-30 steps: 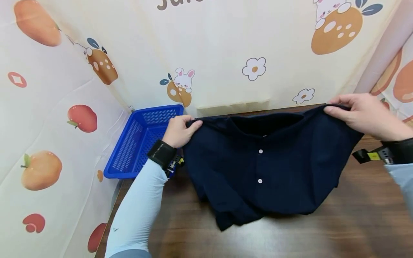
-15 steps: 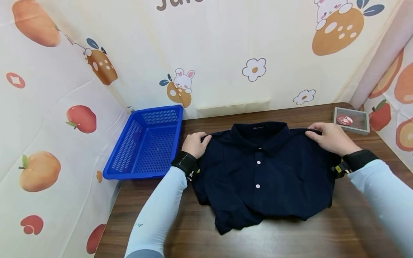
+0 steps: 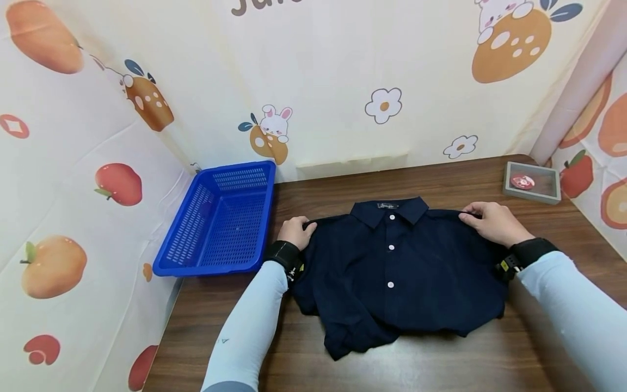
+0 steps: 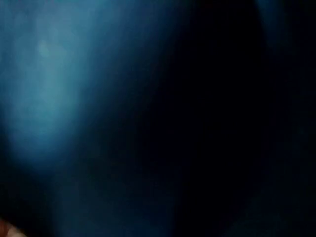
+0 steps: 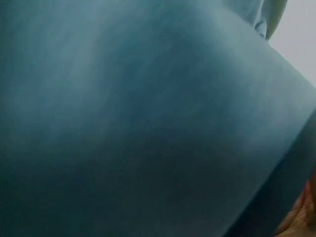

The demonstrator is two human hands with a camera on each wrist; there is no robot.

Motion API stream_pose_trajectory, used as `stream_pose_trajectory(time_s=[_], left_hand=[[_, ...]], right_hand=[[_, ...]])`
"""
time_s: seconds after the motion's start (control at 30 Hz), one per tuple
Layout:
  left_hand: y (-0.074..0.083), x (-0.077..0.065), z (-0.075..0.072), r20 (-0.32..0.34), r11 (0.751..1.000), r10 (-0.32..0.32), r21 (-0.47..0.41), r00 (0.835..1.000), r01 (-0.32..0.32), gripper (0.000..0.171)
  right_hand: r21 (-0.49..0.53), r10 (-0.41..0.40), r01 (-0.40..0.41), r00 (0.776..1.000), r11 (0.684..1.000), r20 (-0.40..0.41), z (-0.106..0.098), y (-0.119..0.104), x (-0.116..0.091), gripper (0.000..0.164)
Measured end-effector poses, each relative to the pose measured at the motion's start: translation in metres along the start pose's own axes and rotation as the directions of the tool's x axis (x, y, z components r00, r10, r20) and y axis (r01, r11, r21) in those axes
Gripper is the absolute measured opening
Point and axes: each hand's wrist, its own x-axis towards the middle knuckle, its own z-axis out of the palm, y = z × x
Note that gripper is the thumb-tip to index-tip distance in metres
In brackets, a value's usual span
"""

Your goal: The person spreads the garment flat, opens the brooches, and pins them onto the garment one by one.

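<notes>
A dark navy button-up shirt [image 3: 421,272] lies front side up on the wooden table, its collar toward the back wall. White buttons run down its middle, and a small label shows inside the collar. My left hand [image 3: 295,232] pinches the shoulder at the left, thumb over the cloth. At the opposite shoulder, my right hand [image 3: 496,223] pinches the fabric between thumb and fingers. One sleeve folds down across the lower left of the shirt front. Blurred dark cloth [image 4: 113,148] fills the left wrist view; in the right wrist view, the cloth [image 5: 148,123] covers nearly everything.
A blue plastic basket [image 3: 164,269] with perforated walls stands left of the shirt, close to my left forearm. A small grey-framed box [image 3: 534,196] sits at the back right corner. Fruit-printed sheeting [image 3: 333,71] hangs behind and along both sides of the wooden table [image 3: 441,367].
Both hands have come down and inward, bringing the lifted shoulders onto the table. The collar has turned from a gaping opening to lying folded. The basket has stayed in place.
</notes>
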Motion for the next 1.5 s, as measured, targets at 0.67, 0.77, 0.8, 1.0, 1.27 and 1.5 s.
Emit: stream_pose_trajectory(time_s=[0.67, 0.77, 0.8, 1.0, 1.27, 1.5], left_hand=[[-0.023, -0.012, 0.002, 0.098, 0.995, -0.089, 0.045, 0.991, 0.085, 0.017], [-0.024, -0.015, 0.0, 0.111, 0.993, -0.115, 0.049, 0.987, 0.11, 0.018], [-0.024, -0.017, -0.001, 0.114, 0.992, -0.121, 0.052, 0.986, 0.116, 0.019], [-0.024, -0.028, -0.007, 0.134, 0.992, -0.11, 0.077, 0.985, 0.1, 0.026], [-0.011, -0.039, -0.018, 0.082, 0.995, -0.033, 0.094, 0.996, 0.025, 0.024], [0.016, -0.043, -0.053, -0.071, 0.996, 0.069, 0.062, 0.995, -0.065, 0.021]], right_hand=[[0.143, 0.067, -0.098, 0.976, 0.985, 0.209, -0.006, 0.041, -0.028, 0.043], [0.137, 0.078, -0.105, 0.98, 0.985, 0.184, -0.007, 0.042, -0.028, 0.044], [0.132, 0.08, -0.104, 0.981, 0.986, 0.176, -0.007, 0.042, -0.027, 0.044], [0.133, 0.093, -0.116, 0.982, 0.984, 0.163, -0.011, 0.048, -0.027, 0.047], [0.15, 0.06, -0.063, 0.998, 0.987, 0.025, -0.024, 0.036, -0.032, 0.041], [0.117, 0.033, -0.017, 0.991, 0.993, -0.133, -0.048, 0.018, -0.035, 0.039]])
